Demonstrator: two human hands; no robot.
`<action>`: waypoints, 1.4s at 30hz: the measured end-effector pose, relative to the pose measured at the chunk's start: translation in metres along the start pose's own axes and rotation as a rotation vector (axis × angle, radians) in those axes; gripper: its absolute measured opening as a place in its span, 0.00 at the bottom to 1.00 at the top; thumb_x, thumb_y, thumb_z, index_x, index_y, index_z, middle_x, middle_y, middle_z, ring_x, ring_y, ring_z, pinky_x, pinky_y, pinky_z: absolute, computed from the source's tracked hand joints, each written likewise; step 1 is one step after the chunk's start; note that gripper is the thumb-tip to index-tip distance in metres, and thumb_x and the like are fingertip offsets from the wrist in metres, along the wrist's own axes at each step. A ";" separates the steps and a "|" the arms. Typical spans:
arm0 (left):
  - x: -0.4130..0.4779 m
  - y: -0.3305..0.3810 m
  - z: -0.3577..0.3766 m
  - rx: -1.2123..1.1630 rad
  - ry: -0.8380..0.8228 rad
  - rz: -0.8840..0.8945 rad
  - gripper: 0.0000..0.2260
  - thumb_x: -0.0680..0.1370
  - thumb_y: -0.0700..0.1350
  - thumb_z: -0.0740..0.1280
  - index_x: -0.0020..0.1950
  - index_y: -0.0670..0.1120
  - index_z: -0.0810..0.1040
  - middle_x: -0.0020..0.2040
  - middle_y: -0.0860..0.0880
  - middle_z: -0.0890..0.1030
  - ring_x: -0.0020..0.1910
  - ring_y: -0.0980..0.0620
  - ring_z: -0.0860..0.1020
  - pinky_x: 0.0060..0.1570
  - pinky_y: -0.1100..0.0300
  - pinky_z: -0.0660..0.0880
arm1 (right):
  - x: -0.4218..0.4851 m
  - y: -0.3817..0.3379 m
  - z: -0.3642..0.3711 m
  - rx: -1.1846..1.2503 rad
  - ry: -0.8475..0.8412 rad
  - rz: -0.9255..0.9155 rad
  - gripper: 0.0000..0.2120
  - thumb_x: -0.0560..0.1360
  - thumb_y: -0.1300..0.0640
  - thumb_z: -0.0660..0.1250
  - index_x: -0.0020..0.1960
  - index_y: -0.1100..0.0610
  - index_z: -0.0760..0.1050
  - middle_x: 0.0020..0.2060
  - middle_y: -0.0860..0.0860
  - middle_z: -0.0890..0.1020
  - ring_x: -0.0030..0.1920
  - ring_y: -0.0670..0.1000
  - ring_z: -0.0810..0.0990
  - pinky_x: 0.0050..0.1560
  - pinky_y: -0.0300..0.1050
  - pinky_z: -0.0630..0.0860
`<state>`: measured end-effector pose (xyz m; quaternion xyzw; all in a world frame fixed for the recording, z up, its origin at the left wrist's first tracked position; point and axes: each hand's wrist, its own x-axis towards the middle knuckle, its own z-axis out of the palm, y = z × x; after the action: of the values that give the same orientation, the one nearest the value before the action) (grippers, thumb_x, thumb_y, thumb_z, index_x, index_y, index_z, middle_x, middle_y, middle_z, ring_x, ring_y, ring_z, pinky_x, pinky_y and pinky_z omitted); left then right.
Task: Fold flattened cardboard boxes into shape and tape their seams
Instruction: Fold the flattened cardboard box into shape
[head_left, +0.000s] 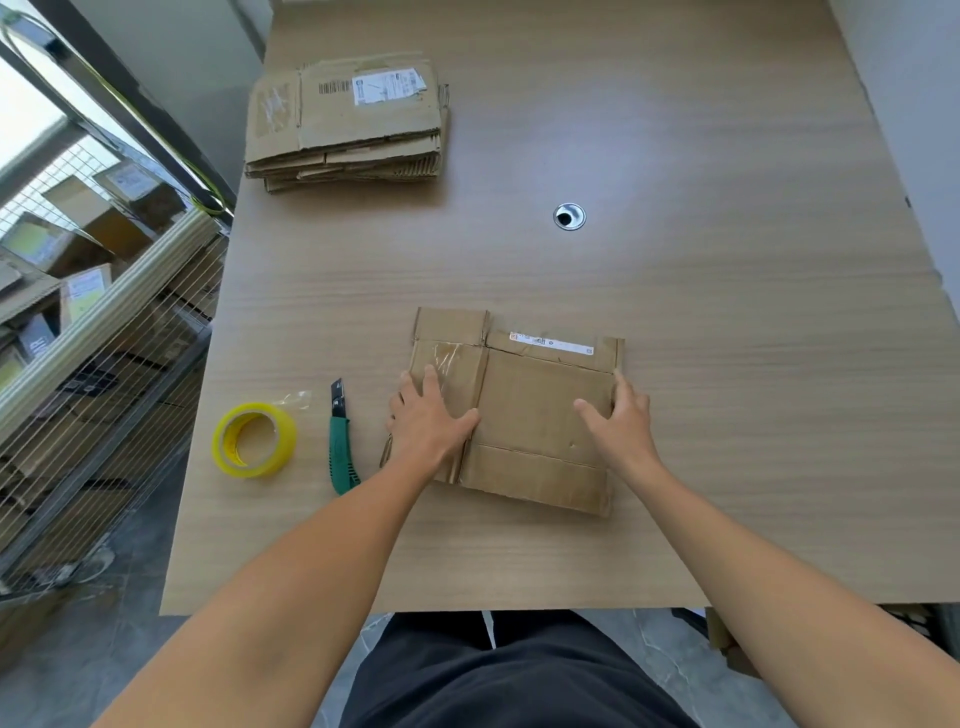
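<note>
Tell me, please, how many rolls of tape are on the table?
1: the yellow tape roll lies on the table, left of the green-handled knife; none seems hidden.

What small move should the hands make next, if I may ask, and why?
Probably squeeze the box from both sides to pop it open: it lies flat, left hand pressing its left panel, right hand at its right edge, tape untouched.
</note>
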<state>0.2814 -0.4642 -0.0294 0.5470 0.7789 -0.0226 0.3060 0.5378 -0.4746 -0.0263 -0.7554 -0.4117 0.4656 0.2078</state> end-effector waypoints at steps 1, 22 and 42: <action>0.000 -0.002 -0.002 -0.042 -0.003 0.010 0.42 0.73 0.64 0.65 0.81 0.52 0.50 0.81 0.41 0.51 0.77 0.36 0.56 0.73 0.39 0.60 | 0.001 -0.005 -0.001 0.058 0.018 0.020 0.39 0.78 0.46 0.69 0.82 0.51 0.54 0.78 0.54 0.60 0.78 0.54 0.59 0.77 0.57 0.61; -0.014 0.045 -0.114 -1.139 -0.078 0.350 0.31 0.72 0.72 0.63 0.72 0.62 0.64 0.68 0.58 0.75 0.67 0.57 0.74 0.63 0.51 0.73 | -0.019 -0.100 -0.048 0.614 -0.160 -0.501 0.19 0.77 0.43 0.68 0.66 0.45 0.71 0.61 0.47 0.80 0.63 0.49 0.79 0.58 0.44 0.79; -0.014 0.033 -0.114 -0.854 0.096 0.190 0.44 0.75 0.47 0.73 0.76 0.70 0.45 0.64 0.50 0.68 0.61 0.50 0.73 0.49 0.60 0.74 | -0.018 -0.086 -0.037 0.349 -0.083 -0.469 0.43 0.78 0.56 0.72 0.79 0.35 0.47 0.61 0.43 0.69 0.60 0.38 0.73 0.51 0.34 0.78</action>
<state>0.2616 -0.4203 0.0800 0.4413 0.6778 0.3550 0.4689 0.5295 -0.4369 0.0613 -0.5729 -0.4968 0.4991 0.4194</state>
